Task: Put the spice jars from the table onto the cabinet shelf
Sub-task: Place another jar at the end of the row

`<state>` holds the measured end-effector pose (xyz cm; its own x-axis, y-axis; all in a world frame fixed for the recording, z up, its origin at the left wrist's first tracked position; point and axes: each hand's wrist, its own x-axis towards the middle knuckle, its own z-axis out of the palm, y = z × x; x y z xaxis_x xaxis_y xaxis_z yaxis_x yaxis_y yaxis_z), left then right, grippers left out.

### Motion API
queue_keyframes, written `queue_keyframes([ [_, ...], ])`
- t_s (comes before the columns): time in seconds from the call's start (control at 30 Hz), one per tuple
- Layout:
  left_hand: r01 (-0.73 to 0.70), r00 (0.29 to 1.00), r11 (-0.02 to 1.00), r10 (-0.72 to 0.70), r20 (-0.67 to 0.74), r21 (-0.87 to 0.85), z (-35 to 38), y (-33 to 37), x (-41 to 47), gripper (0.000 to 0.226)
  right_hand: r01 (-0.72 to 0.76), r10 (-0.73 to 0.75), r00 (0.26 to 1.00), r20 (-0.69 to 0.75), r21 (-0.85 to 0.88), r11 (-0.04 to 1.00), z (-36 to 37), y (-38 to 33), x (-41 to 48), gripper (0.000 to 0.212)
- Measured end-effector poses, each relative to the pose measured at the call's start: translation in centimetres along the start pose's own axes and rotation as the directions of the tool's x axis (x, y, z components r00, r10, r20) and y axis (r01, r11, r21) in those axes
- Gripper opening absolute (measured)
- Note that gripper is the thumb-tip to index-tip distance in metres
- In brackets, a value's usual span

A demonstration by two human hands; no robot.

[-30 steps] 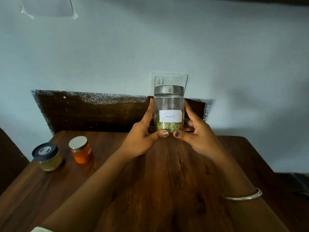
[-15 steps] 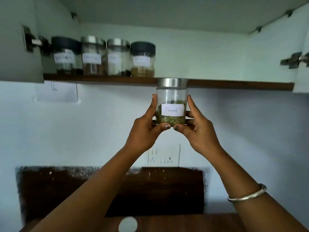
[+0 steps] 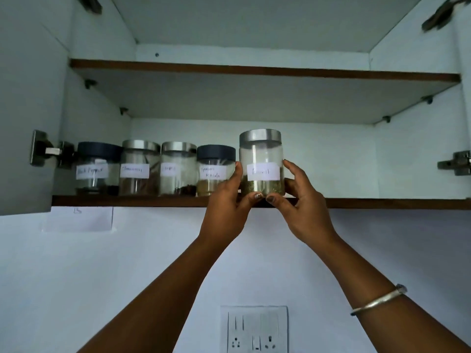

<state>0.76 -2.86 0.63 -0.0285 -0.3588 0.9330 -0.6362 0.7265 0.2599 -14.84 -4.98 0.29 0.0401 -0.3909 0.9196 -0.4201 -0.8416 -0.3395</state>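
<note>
Across mid-frame a shelf (image 3: 382,203) spans the open cabinet (image 3: 413,149), with a second shelf (image 3: 254,71) above it. On the left half of the lower shelf stands a row of four jars (image 3: 156,174), the leftmost near the hinge (image 3: 43,149) at the left edge. Just right of the row — at the shelf's front edge — is a fifth jar (image 3: 261,164), held between the left hand (image 3: 226,202) and the right hand (image 3: 303,207). On the wall below, a paper note (image 3: 79,219) sits at the left and a socket plate (image 3: 254,329) at bottom centre.
</note>
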Motion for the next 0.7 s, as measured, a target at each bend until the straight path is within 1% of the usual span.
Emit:
queue_keyframes([
  [0.1, -0.037, 0.999, 0.999, 0.037, -0.011, 0.003, 0.6, -0.8, 0.2, 0.070, -0.005, 0.004, 1.000, 0.024, 0.021, 1.000, 0.2, 0.7, 0.4, 0.076],
  [0.17, -0.037, 0.999, 0.998, 0.038, -0.021, 0.045, 1.1, -1.4, 0.2, 0.069, -0.024, 0.025, 0.999, 0.045, -0.011, 1.000, 0.6, 1.1, 0.5, 0.077],
  [0.3, 0.006, 0.990, 0.993, 0.010, -0.141, 0.115, 2.3, -2.1, 0.0, 0.057, -0.013, 0.025, 0.998, 0.054, -0.213, 0.977, 1.1, 1.8, 1.2, 0.072],
  [0.37, -0.001, 0.984, 0.990, 0.027, -0.176, 0.144, 2.7, -2.4, -0.1, 0.048, 0.000, 0.025, 0.997, 0.072, -0.333, 0.943, 1.4, 1.7, 1.5, 0.068],
  [0.47, 0.002, 0.969, 0.990, 0.032, -0.246, 0.138, 3.0, -2.7, 0.0, 0.037, 0.009, 0.028, 0.997, 0.067, -0.490, 0.871, 1.9, 1.2, 1.7, 0.065],
  [0.63, 0.011, 0.951, 0.989, 0.036, -0.307, 0.148, 3.5, -2.4, 0.0, 0.021, -0.008, 0.022, 1.000, 0.017, -0.582, 0.813, 3.2, 0.8, 1.6, 0.041],
  [0.7, 0.036, 0.953, 0.988, 0.012, -0.304, 0.152, 3.5, -2.5, 0.2, 0.016, -0.014, 0.013, 1.000, -0.006, -0.619, 0.785, 3.7, 0.8, 1.5, 0.036],
])
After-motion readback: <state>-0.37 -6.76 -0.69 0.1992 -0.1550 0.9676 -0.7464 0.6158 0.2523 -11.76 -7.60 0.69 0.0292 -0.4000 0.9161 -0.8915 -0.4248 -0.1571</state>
